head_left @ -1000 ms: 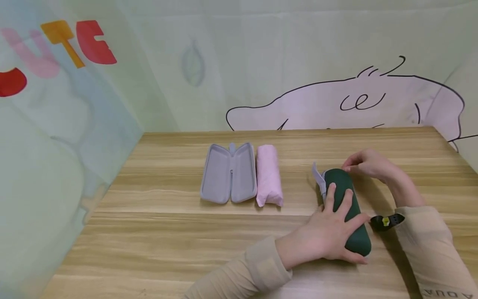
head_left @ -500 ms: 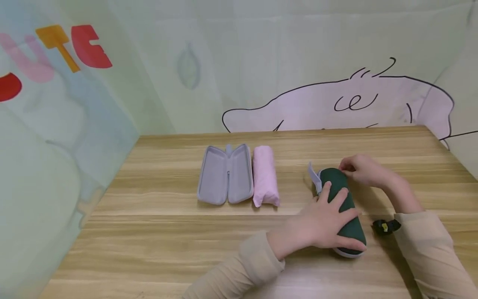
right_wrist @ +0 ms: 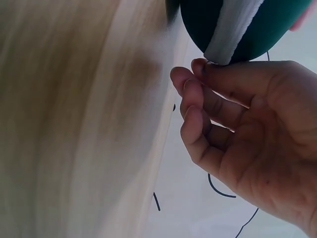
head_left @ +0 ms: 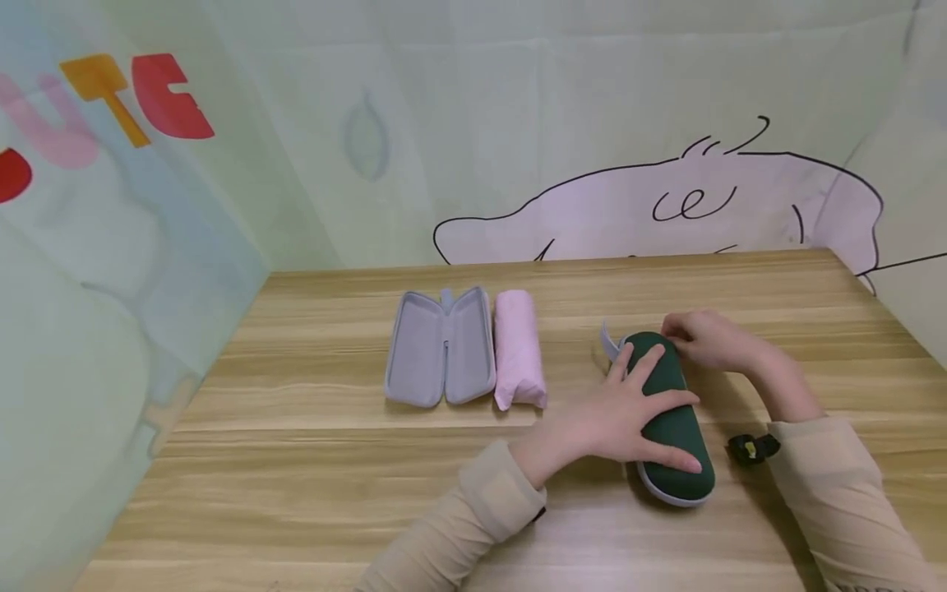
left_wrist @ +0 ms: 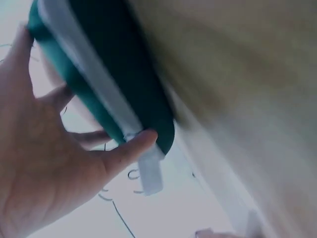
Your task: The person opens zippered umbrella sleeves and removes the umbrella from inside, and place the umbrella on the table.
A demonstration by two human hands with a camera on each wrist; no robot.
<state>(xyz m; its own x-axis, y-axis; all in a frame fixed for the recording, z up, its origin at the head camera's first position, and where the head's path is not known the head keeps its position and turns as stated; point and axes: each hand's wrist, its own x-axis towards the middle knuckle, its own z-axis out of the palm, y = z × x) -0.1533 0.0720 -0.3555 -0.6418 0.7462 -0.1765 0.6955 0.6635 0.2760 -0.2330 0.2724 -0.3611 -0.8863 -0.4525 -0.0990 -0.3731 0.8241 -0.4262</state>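
Green case [head_left: 675, 429] lies on the table [head_left: 296, 493], to the right of the pink roll [head_left: 518, 345] and apart from it. We see the left hand [head_left: 625, 419] spread across it, fingers apart; the right hand [head_left: 710, 339] has curled fingertips together at the far end of the grey band [right_wrist: 237, 29], probably pinching a zip pull, which is hidden from us. If the left hand presses too lightly, we think a tug could turn the case; a crooked pull could jam the zip. The shell looks smooth, firm and round-ended, the band fabric-like, the strap [left_wrist: 150, 173] flat and flexible.
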